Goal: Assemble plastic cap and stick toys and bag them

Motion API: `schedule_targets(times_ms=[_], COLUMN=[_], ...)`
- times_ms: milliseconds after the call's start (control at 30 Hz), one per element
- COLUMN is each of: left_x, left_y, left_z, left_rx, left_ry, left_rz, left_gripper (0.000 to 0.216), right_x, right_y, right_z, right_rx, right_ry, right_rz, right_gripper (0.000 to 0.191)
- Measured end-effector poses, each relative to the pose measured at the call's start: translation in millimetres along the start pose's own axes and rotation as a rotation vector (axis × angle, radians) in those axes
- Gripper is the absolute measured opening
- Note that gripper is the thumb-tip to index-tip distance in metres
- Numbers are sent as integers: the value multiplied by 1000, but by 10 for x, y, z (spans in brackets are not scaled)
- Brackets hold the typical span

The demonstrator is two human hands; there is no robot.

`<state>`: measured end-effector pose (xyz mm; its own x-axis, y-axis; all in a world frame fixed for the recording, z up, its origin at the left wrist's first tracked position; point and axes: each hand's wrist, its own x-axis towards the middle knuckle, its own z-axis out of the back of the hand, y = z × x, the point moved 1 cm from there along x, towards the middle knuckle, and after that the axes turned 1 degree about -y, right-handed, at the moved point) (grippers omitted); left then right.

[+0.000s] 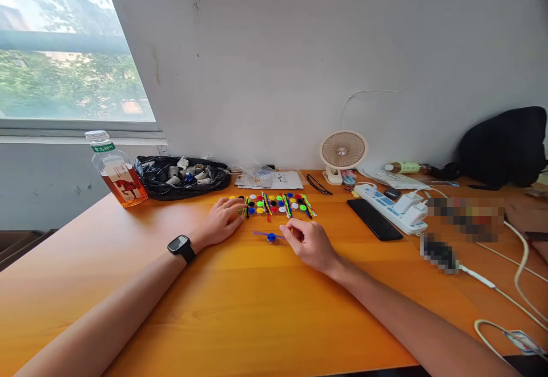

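A cluster of small coloured discs and sticks [274,204] lies on the orange table [240,303] in front of me. My left hand [222,220], with a black watch [181,247] on its wrist, rests fingers curled at the cluster's left end, touching a stick there. My right hand [309,243] pinches the end of a thin blue stick [263,233] that lies flat on the table. A blue disc [271,238] sits on that stick between my hands.
A bottle of brown tea [116,170] and a black bag of grey parts [182,177] stand at back left. Papers [274,180], a small fan [342,153], glasses, a black phone [374,219], a power strip [391,209], cables and a black backpack [505,148] fill the right.
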<state>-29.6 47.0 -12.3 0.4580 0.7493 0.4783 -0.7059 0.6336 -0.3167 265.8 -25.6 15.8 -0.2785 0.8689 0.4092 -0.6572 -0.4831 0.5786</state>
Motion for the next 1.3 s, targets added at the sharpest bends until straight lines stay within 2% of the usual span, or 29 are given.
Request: schedule_targets(times_ms=[67, 233, 700, 833, 1100, 1300], left_x=[-1, 4, -2, -7, 4, 10], left_y=[-3, -13, -19, -10, -16, -18], left_z=[-7, -2, -7, -19, -40, -52], left_rx=[14, 21, 38, 38, -73, -88], left_ry=[34, -13, -34, -32, -25, -79], left_rz=[4, 8, 29, 34, 96, 134], left_gripper=[37, 38, 31, 36, 27, 26], right_x=[-2, -3, -7, -1, -6, -14], right_y=[3, 3, -1, 9, 35, 37], right_z=[-4, -10, -29, -26, -9, -9], right_rx=[-3, -19, -28, -38, -54, -54], right_ry=[9, 25, 70, 78, 95, 100], right_rz=[1, 8, 12, 14, 22, 32], right_gripper=[42, 43, 45, 45, 44, 42])
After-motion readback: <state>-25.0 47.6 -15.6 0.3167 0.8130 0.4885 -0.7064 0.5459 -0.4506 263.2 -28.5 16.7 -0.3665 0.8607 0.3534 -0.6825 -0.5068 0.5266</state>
